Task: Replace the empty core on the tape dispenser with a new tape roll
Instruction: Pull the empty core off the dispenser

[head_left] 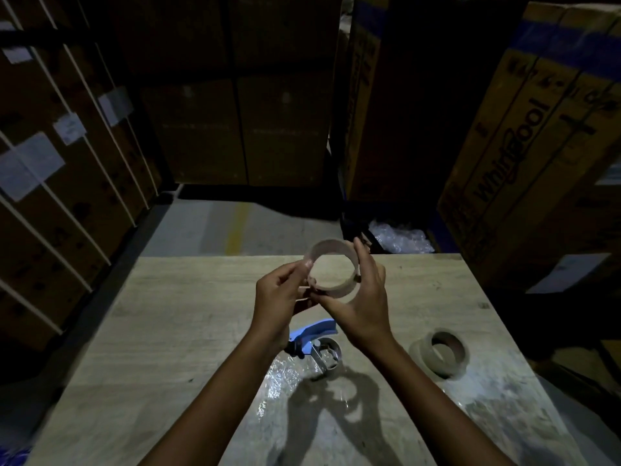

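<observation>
We find both hands raised above the pale wooden desk [188, 317], behind the blue-handled metal tape dispenser [314, 344] lying on it. The right hand [361, 299] grips the thin brown cardboard tape ring [332, 267] around its outer wall; the left hand [279, 297] pinches its near edge. We judge it light, stiff but crushable, best held by the rim. A second brown roll [443, 353] lies right of the dispenser.
</observation>
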The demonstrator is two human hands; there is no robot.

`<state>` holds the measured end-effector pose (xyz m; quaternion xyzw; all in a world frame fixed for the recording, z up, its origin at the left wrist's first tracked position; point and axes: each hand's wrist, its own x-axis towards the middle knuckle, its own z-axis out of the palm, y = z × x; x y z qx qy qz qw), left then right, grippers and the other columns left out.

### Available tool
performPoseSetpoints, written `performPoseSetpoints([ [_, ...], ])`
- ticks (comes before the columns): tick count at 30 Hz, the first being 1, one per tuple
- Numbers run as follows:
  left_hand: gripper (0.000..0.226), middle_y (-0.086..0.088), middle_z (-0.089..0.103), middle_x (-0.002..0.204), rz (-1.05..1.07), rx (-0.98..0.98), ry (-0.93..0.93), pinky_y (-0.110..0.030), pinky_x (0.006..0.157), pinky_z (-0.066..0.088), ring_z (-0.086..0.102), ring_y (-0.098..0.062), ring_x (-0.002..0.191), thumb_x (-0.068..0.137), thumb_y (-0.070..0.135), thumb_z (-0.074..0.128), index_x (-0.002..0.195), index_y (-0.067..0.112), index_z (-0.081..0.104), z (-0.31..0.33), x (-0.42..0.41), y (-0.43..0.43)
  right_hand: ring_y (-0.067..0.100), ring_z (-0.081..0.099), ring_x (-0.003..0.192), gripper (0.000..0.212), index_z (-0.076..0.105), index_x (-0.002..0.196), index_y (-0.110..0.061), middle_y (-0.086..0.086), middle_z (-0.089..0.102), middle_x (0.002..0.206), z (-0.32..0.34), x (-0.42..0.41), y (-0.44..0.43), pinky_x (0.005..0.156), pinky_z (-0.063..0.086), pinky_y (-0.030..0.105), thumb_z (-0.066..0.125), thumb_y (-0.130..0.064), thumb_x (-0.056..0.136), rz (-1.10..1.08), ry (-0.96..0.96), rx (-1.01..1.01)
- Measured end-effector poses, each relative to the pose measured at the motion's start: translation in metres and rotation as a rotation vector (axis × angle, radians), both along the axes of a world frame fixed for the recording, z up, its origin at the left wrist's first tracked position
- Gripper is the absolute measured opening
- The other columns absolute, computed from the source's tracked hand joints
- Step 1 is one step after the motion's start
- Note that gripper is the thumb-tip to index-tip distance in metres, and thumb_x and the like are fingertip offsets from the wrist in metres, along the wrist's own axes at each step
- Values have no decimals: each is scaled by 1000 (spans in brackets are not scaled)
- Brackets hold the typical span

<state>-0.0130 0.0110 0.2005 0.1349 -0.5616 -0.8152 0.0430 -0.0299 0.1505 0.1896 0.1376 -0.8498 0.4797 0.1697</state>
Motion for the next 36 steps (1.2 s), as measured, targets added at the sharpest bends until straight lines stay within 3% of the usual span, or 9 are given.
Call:
performPoseSetpoints([
  [4, 23, -15, 77, 80, -14, 79, -124, -29, 64, 59, 76, -27, 75, 88, 31, 71, 84, 10, 80, -4, -5, -1, 6, 47, 127, 95, 42, 144, -19, -9, 47, 136, -2, -7, -1, 104, 46, 26, 91, -28, 63, 27, -47, -106],
  [7, 25, -17, 78, 85, -24, 111, -222, -30, 63, 60, 76, -26, 74, 90, 28, 67, 89, 6, 79, -11, -10, -2, 5, 50, 122, 94, 43, 143, -21, -6, 48, 135, -4, -6, -4, 98, 49, 20, 89, -35, 62, 27, -55, -126],
  [11, 22, -19, 78, 90, -87, 70, -309, -35, 67, 63, 76, -29, 76, 91, 17, 62, 97, 0, 74, -19, -15, -3, 14, 46, 121, 94, 46, 142, -21, -13, 48, 134, -5, -5, -8, 86, 50, 21, 87, -44, 61, 5, -17, -44],
  [17, 27, -22, 76, 94, -101, -41, -298, -36, 67, 62, 74, -31, 80, 92, 13, 49, 96, 3, 74, -25, -19, 0, 20, 47, 115, 85, 56, 131, -15, 0, 59, 127, -9, -6, -8, 87, 46, 25, 88, -45, 59, -6, 84, 186],
  [21, 37, -18, 75, 107, -128, -3, -319, -38, 72, 62, 73, -31, 92, 101, 37, 45, 111, 11, 70, -32, -18, 3, 30, 50, 114, 83, 60, 128, -13, 5, 61, 128, -13, -5, -11, 87, 52, 40, 89, -43, 57, -44, 150, 402],
  [24, 56, -16, 75, 110, -190, 139, -315, -36, 66, 61, 75, -28, 93, 97, 60, 42, 117, 14, 67, -33, -18, 7, 31, 50, 113, 81, 61, 128, -14, 7, 61, 129, -17, -7, -12, 85, 51, 41, 90, -41, 56, -87, 134, 442],
  [30, 39, -3, 79, 88, -272, 14, -227, -28, 60, 58, 77, -19, 79, 89, 58, 57, 90, 26, 79, -40, -28, 13, 23, 46, 115, 75, 54, 130, -19, 0, 53, 131, -26, -11, 1, 88, 51, 39, 84, -29, 62, -36, 2, 211],
  [34, 51, -16, 77, 100, -311, 51, -271, -41, 75, 61, 75, -30, 88, 81, 58, 63, 108, 16, 73, -48, -43, 28, 5, 47, 118, 85, 43, 137, -24, -3, 41, 135, -39, -11, 19, 91, 53, 22, 83, -40, 64, -46, -89, -5],
  [36, 50, -16, 77, 102, -328, 85, -293, -41, 75, 60, 74, -28, 85, 87, 55, 60, 116, 15, 69, -52, -52, 41, 2, 47, 119, 91, 39, 142, -26, -8, 40, 135, -45, -12, 32, 91, 55, 25, 84, -42, 65, -104, -151, -79],
])
